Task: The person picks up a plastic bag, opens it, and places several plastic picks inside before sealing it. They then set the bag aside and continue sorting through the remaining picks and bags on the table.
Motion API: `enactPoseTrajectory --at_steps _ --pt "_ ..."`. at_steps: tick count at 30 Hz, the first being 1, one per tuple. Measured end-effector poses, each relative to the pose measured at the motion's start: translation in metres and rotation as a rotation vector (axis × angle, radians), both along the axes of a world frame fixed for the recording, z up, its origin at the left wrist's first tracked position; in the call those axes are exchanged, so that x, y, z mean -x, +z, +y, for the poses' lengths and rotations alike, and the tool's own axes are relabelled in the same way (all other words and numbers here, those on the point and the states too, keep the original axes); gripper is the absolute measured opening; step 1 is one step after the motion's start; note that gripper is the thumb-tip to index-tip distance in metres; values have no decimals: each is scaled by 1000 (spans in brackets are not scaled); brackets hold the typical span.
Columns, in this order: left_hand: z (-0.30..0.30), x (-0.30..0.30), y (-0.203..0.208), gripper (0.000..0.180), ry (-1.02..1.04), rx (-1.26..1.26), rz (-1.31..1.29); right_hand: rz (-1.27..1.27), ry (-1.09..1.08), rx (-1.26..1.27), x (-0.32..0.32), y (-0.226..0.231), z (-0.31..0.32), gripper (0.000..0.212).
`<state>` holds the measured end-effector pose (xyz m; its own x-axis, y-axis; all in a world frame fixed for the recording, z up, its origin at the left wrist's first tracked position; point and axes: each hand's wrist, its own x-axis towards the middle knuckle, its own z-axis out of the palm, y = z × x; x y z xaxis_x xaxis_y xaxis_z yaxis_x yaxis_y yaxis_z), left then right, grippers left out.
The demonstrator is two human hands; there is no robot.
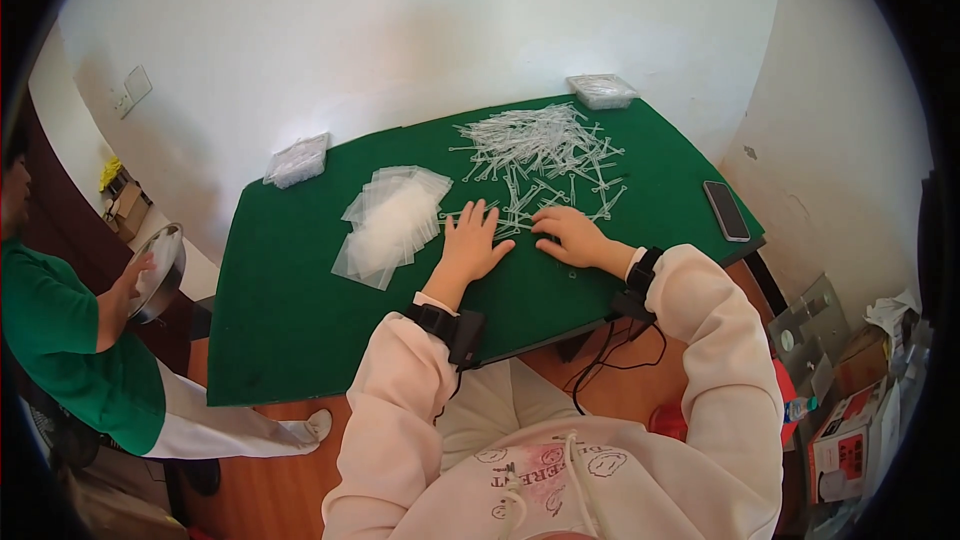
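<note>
A loose heap of thin clear plastic sticks (540, 143), several with a small loop at one end, lies on the green-covered table (290, 315). Stray sticks spread from it toward my hands. My left hand (472, 244) rests palm down with its fingers apart, its fingertips among the nearest sticks. Beside it, my right hand (572, 236) is lightly bent, fingers pointing left at the edge of the strays. I see nothing held in either hand. Left of my left hand, a fanned pile of flat clear plastic bags (392, 220) lies on the cloth.
Clear packs stand at the far left (298, 160) and far right (603, 91) table edges. A phone (726, 211) lies near the right edge. Left of the table a person in a green shirt (90, 340) holds a metal bowl (160, 275). Boxes (850, 440) sit at the lower right.
</note>
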<state>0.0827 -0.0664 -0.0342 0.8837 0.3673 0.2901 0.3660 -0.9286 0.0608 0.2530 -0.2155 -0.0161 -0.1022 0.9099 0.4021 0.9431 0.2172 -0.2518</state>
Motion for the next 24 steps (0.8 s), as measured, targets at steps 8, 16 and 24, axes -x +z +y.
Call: enactPoseTrajectory --at_steps 8,16,24 --pt "2 -2 8 56 -135 101 49 6 133 -51 8 0 8 18" --pt "-6 -3 2 38 -357 33 -255 -163 -64 -302 -25 -18 55 19" --pt "-1 3 22 18 -452 239 -156 -122 -251 138 -18 11 38 10"
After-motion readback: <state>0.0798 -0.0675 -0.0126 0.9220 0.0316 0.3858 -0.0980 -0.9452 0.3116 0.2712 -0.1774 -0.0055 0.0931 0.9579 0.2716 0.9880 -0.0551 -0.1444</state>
